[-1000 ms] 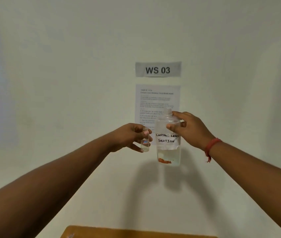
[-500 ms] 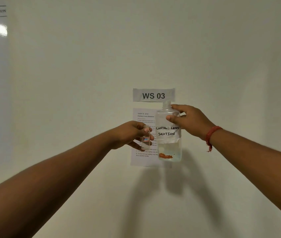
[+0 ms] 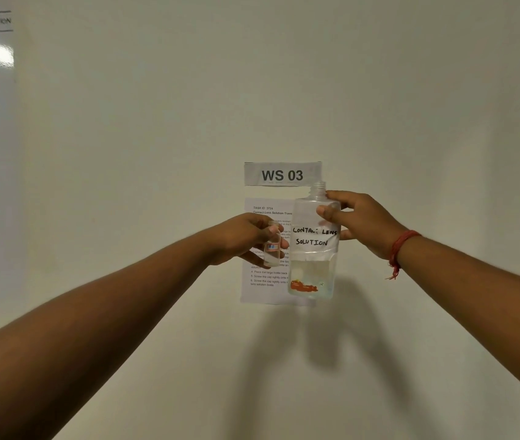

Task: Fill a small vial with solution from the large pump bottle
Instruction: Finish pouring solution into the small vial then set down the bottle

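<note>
Vial (image 3: 273,249) and bottle (image 3: 312,249) gripped aloft.

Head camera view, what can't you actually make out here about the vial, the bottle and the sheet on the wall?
- Small vial: its mouth and any cap are hidden by the left hand; whether it holds liquid is unclear through the clear glass.
- Instruction sheet: its right part is hidden by the large bottle; the print is too small to read.
- Right hand: fingers behind the bottle are hidden.

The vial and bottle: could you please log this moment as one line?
left hand: holds vial upright | right hand: grips large bottle upright, uncapped | pouring: not yet begun
</note>
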### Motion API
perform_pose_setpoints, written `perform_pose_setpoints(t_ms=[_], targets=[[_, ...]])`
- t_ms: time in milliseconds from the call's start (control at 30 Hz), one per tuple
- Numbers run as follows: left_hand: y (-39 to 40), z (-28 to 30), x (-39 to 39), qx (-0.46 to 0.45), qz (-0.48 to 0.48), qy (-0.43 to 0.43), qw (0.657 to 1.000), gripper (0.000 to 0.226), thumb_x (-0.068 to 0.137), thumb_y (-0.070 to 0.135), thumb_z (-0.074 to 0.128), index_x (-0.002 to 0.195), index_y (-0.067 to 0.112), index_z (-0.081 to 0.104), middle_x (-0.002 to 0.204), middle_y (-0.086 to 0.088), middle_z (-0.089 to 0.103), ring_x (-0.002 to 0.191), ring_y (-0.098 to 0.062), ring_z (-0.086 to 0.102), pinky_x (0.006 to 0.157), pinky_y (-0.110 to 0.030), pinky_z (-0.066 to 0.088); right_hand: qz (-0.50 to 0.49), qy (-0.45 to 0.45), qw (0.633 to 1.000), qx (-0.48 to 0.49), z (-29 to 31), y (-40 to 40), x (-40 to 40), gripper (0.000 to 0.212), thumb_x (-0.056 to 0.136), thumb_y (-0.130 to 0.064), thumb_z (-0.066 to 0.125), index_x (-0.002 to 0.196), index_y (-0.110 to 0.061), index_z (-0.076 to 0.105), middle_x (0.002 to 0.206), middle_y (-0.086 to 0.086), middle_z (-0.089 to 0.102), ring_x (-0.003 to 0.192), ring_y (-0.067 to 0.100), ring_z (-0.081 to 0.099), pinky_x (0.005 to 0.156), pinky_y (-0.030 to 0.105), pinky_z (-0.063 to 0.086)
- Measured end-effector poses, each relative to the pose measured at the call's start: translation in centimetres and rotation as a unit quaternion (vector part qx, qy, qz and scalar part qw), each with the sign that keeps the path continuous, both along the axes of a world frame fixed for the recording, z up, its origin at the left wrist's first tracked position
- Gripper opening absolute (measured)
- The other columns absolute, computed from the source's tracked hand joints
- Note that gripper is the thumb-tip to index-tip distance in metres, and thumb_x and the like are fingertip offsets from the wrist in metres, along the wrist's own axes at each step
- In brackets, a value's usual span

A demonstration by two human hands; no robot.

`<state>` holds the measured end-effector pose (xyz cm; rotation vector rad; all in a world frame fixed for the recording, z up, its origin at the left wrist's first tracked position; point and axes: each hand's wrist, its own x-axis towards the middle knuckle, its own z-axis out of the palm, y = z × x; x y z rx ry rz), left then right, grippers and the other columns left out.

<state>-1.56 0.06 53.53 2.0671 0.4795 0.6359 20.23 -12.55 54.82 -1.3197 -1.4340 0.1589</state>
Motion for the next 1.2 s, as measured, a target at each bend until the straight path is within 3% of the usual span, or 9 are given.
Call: perform_pose_setpoints(t_ms=[167, 300, 500, 667, 833, 967, 1200], targets=[[-0.3, 0.2, 0.0, 0.008, -0.008, 0.004, 1.0, 0.028, 0.108, 0.02, 0.046, 0.127, 0.005, 0.06, 0.122, -0.014, 0.071, 0.111, -0.03, 0.071, 0.093, -0.054, 0.059, 0.05, 0.024, 0.998, -0.02, 0.4, -0.7, 0.3, 0.038, 0.092, -0.024, 0.066, 0.129, -0.023, 0.059, 0.118, 0.0, 0.067, 0.098, 0.018, 0.071, 0.081, 0.042, 0.06], [-0.5, 0.4, -0.1, 0.008, -0.013, 0.004, 1.0, 0.028, 0.108, 0.02, 0.045, 0.128, 0.005, 0.059, 0.121, -0.012, 0.072, 0.11, -0.028, 0.072, 0.092, -0.051, 0.06, 0.071, 0.032, 0.996, -0.03, 0.7, -0.9, 0.5, 0.044, 0.093, -0.022, 0.064, 0.136, -0.016, 0.055, 0.122, 0.003, 0.066, 0.101, 0.021, 0.071, 0.078, 0.04, 0.06], [-0.6, 0.5, -0.2, 0.008, -0.013, -0.002, 1.0, 0.027, 0.108, 0.019, 0.046, 0.127, 0.005, 0.06, 0.118, -0.011, 0.073, 0.11, -0.028, 0.071, 0.093, -0.051, 0.059, 0.059, 0.012, 0.998, -0.031, 0.9, -1.1, 0.7, 0.057, 0.089, -0.027, 0.068, 0.141, -0.015, 0.05, 0.126, 0.006, 0.062, 0.102, 0.022, 0.07, 0.086, 0.048, 0.058], [-0.4, 0.0, -0.4, 0.005, -0.017, -0.006, 1.0, 0.027, 0.108, 0.019, 0.046, 0.127, 0.006, 0.06, 0.118, -0.011, 0.073, 0.109, -0.026, 0.072, 0.092, -0.051, 0.06, -0.033, -0.136, 0.989, -0.036, 0.7, -1.1, 0.1, 0.058, 0.085, -0.036, 0.072, 0.139, -0.025, 0.053, 0.126, -0.003, 0.062, 0.102, 0.013, 0.068, 0.091, 0.037, 0.056], [-0.1, -0.9, -0.6, 0.001, -0.022, -0.006, 1.0, 0.025, 0.107, 0.02, 0.05, 0.126, 0.009, 0.061, 0.115, -0.008, 0.075, 0.108, -0.026, 0.073, 0.091, -0.049, 0.06, -0.127, -0.368, 0.92, -0.044, 0.3, -1.0, -1.5, 0.061, 0.085, -0.043, 0.07, 0.141, -0.028, 0.049, 0.115, -0.005, 0.053, 0.104, 0.014, 0.058, 0.088, 0.028, 0.046], [-0.1, -1.6, -0.6, -0.002, -0.024, -0.006, 1.0, 0.024, 0.106, 0.019, 0.051, 0.126, 0.01, 0.061, 0.114, -0.007, 0.075, 0.108, -0.025, 0.072, 0.091, -0.048, 0.061, -0.151, -0.443, 0.882, -0.054, -0.2, -0.6, -2.2, 0.064, 0.086, -0.041, 0.069, 0.144, -0.03, 0.044, 0.12, -0.005, 0.049, 0.105, 0.015, 0.054, 0.09, 0.03, 0.046], [0.1, -2.5, -0.5, -0.007, -0.033, -0.013, 0.999, 0.026, 0.106, 0.022, 0.052, 0.125, 0.008, 0.062, 0.109, -0.002, 0.077, 0.106, -0.022, 0.073, 0.085, -0.042, 0.062, -0.187, -0.535, 0.823, -0.041, -0.4, 0.3, -2.3, 0.064, 0.088, -0.041, 0.067, 0.146, -0.032, 0.04, 0.125, -0.004, 0.046, 0.088, 0.014, 0.047, 0.075, 0.023, 0.036]])
